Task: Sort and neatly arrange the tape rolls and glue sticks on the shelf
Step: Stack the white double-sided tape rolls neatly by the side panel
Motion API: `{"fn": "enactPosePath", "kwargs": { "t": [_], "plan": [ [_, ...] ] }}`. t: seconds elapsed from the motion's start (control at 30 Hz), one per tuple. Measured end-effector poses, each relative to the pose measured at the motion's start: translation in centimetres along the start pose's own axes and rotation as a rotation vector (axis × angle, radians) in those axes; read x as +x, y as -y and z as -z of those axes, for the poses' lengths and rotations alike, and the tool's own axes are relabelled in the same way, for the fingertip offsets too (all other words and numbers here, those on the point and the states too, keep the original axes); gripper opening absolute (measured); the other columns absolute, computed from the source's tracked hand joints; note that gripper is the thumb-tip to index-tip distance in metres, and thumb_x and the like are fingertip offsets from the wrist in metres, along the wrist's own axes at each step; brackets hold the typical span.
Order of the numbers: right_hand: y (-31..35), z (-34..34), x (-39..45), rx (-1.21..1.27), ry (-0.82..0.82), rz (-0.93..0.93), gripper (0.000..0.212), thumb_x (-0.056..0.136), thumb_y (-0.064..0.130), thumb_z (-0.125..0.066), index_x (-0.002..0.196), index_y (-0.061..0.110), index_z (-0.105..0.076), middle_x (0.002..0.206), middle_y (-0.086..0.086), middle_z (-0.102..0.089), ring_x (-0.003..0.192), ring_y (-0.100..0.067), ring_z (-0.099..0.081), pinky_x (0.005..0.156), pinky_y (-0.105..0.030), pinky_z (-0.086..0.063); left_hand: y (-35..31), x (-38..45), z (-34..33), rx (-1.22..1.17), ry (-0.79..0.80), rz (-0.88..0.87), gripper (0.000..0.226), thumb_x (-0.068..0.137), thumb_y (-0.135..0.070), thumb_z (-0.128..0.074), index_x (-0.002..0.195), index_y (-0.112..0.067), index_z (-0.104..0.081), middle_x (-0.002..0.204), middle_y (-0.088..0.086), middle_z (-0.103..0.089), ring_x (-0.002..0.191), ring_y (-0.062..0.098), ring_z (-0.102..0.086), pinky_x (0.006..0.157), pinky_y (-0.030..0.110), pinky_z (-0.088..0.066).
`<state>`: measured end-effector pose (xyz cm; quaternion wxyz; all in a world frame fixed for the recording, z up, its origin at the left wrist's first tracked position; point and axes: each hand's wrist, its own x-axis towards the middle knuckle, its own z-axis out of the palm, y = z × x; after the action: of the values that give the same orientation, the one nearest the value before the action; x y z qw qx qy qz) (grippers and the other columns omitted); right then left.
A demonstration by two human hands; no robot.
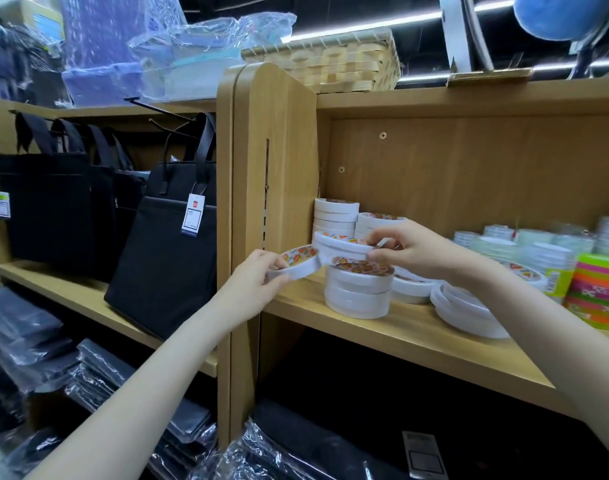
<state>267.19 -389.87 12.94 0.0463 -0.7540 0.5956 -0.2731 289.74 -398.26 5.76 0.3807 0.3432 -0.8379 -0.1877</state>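
White tape rolls fill the left end of the wooden shelf. My left hand pinches a thin white tape roll tilted in front of the shelf's side panel. My right hand grips a thicker white tape roll just above a stack of white tape rolls. Taller stacks of white rolls stand at the back left corner. More flat white rolls lie to the right of the front stack. No glue sticks are visible.
Clear tape rolls and bright striped rolls stand at the shelf's right. The upright side panel borders the left. Black bags hang in the neighbouring bay. A wicker basket sits on top.
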Motion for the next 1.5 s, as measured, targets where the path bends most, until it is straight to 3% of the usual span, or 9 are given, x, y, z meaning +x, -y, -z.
{"fn": "enactPosePath", "kwargs": {
  "t": [0.1, 0.3, 0.57, 0.73, 0.93, 1.1, 1.17, 1.37, 1.5],
  "plan": [
    [0.5, 1.1, -1.4, 0.007, -0.062, 0.052, 0.013, 0.091, 0.008, -0.056, 0.081, 0.015, -0.056, 0.05, 0.028, -0.053, 0.045, -0.001, -0.042, 0.049, -0.011, -0.032, -1.0, -1.4, 1.4, -0.138, -0.038, -0.061, 0.012, 0.091, -0.016, -0.055, 0.086, -0.027, -0.056, 0.117, -0.002, -0.048, 0.112, 0.011, -0.048, 0.085, 0.009, -0.04],
    [1.9, 3.7, -5.4, 0.067, -0.146, 0.077, 0.009, 0.091, 0.01, -0.056, 0.096, 0.007, -0.062, 0.072, -0.004, -0.058, 0.064, -0.01, -0.052, 0.06, -0.015, -0.04, -5.0, -3.0, 2.0, -0.236, 0.043, -0.185, 0.008, 0.088, -0.016, -0.059, 0.088, -0.024, -0.059, 0.114, -0.009, -0.051, 0.115, 0.008, -0.049, 0.096, 0.016, -0.043],
    [1.1, 3.2, -10.8, 0.059, -0.064, 0.05, 0.009, 0.09, 0.008, -0.056, 0.086, 0.016, -0.059, 0.069, 0.021, -0.059, 0.062, -0.004, -0.052, 0.066, -0.017, -0.044, -8.7, -3.9, -3.4, -0.174, 0.054, -0.341, 0.007, 0.092, -0.017, -0.055, 0.099, -0.018, -0.053, 0.115, -0.003, -0.044, 0.115, 0.009, -0.046, 0.099, 0.027, -0.042],
    [1.4, 3.2, -10.1, 0.115, -0.091, 0.051, 0.007, 0.092, 0.006, -0.052, 0.089, 0.007, -0.058, 0.06, 0.025, -0.059, 0.053, 0.003, -0.052, 0.057, -0.013, -0.044, -9.3, -3.0, -3.3, -0.254, -0.043, -0.287, 0.008, 0.093, -0.015, -0.052, 0.096, -0.022, -0.05, 0.121, -0.002, -0.033, 0.111, -0.005, -0.039, 0.083, 0.001, -0.037],
    [2.1, 4.4, -7.8, 0.004, -0.179, 0.107, 0.008, 0.092, 0.009, -0.054, 0.093, 0.015, -0.059, 0.059, 0.014, -0.06, 0.053, 0.0, -0.053, 0.054, -0.007, -0.04, -9.5, -2.1, -2.8, -0.226, -0.019, -0.261, 0.006, 0.092, -0.017, -0.054, 0.098, -0.019, -0.052, 0.125, -0.001, -0.03, 0.118, 0.005, -0.033, 0.079, -0.001, -0.036],
    [1.6, 4.7, -6.2, -0.058, -0.013, 0.024, 0.006, 0.09, 0.017, -0.06, 0.094, 0.015, -0.056, 0.062, 0.012, -0.057, 0.052, -0.006, -0.043, 0.055, -0.014, -0.038, -9.1, -1.1, -2.7, -0.181, -0.023, -0.265, 0.008, 0.092, -0.02, -0.053, 0.1, -0.022, -0.052, 0.127, -0.002, -0.029, 0.087, -0.017, -0.04, 0.079, 0.003, -0.035],
    [1.5, 4.9, -5.7, -0.084, 0.065, -0.018, 0.012, 0.084, 0.018, -0.067, 0.092, 0.018, -0.058, 0.066, -0.005, -0.056, 0.055, -0.013, -0.04, 0.049, -0.019, -0.033, -8.8, -0.8, -2.7, -0.201, -0.024, -0.289, 0.009, 0.093, -0.018, -0.053, 0.101, -0.021, -0.053, 0.127, -0.001, -0.029, 0.086, -0.029, -0.038, 0.077, 0.0, -0.036],
    [1.1, 5.2, -5.2, 0.065, 0.153, -0.076, 0.007, 0.081, 0.007, -0.069, 0.083, 0.001, -0.067, 0.062, 0.002, -0.065, 0.058, -0.001, -0.058, 0.05, -0.009, -0.038, -8.7, -0.4, -3.1, -0.44, -0.082, -0.265, 0.026, 0.086, -0.014, -0.063, 0.1, -0.029, -0.047, 0.127, 0.002, -0.038, 0.113, 0.013, -0.05, 0.091, 0.01, -0.043],
    [0.2, 5.1, -5.7, 0.116, 0.185, -0.108, 0.018, 0.082, 0.017, -0.07, 0.09, 0.001, -0.067, 0.072, -0.007, -0.068, 0.063, -0.007, -0.056, 0.059, -0.014, -0.043, -8.1, -0.5, -3.8, -0.534, -0.057, -0.237, 0.05, 0.081, -0.016, -0.068, 0.111, -0.043, -0.038, 0.128, -0.005, -0.036, 0.108, 0.01, -0.055, 0.089, 0.008, -0.045]
  ]
}}
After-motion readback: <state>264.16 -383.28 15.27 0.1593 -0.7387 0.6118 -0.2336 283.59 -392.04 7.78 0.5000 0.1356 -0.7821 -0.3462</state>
